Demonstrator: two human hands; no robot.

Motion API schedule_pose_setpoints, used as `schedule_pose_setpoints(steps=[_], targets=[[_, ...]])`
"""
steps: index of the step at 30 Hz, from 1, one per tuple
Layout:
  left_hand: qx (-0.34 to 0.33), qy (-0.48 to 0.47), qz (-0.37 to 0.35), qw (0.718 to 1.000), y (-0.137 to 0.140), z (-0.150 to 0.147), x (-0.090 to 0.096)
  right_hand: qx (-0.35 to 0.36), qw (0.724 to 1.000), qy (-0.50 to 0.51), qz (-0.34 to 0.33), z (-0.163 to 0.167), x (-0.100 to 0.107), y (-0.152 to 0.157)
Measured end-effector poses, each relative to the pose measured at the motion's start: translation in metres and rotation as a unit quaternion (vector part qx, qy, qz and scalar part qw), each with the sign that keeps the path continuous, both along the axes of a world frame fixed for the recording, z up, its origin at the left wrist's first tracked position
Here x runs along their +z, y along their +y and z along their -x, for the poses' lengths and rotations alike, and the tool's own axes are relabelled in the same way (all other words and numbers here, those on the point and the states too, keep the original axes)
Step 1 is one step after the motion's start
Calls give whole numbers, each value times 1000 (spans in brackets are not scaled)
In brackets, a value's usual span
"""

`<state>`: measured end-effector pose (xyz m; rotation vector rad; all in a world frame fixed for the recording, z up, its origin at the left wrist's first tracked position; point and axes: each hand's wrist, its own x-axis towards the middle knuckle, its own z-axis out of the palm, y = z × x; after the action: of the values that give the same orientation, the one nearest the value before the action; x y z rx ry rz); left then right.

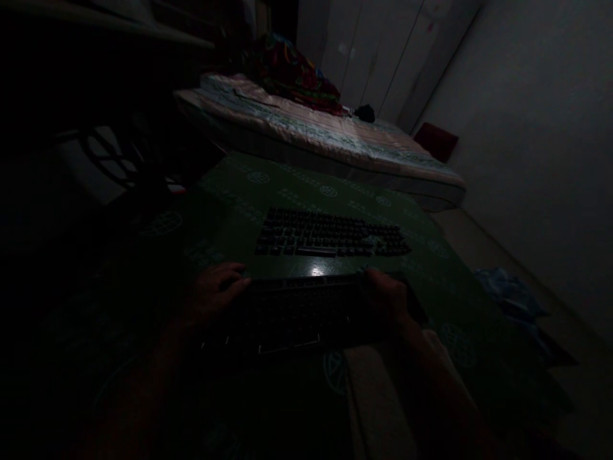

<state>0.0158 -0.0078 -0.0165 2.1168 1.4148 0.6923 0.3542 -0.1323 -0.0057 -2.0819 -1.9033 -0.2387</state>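
A dark keyboard base (292,313) without its keycaps lies before me on the green table, with a few bright wire bars along its near side. My left hand (218,287) is closed on its far left corner, thumb over the top and fingers at the far edge. Towards the far right, my right hand (387,295) is closed on the same base; its fingertips are dim at the far edge. Just beyond the base, loose black keycaps (330,233) are spread out in keyboard order, with some gaps between them.
The green patterned tabletop (230,191) carries everything. A beige cloth (378,396) lies under my right forearm. Beyond stands a bed (306,134) with a red patterned blanket (301,76). A spoked wheel (115,153) is at the left, and bluish cloth (507,294) at the right. The room is very dark.
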Motion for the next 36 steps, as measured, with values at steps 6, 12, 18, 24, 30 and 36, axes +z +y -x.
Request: schedule_pose_setpoints(steps=[6,12,18,24,30,36], targets=[[7,-2,13,1000,-3,-2,4,-249,968,-25,-8,-56,5,-20],[9,7,33,999,-6,-4,10,4,998,57,-42,-30,-5,-26],[9,4,30,999,-3,-3,5,-195,979,24,-51,-55,-4,-34],[8,5,30,1000,-2,-2,5,-44,988,127,-71,-41,-4,-37],[14,4,28,1000,-5,-4,12,-163,960,211,-91,-52,1,-42],[16,5,35,999,-3,-4,10,-93,914,391,-58,-30,17,-36]])
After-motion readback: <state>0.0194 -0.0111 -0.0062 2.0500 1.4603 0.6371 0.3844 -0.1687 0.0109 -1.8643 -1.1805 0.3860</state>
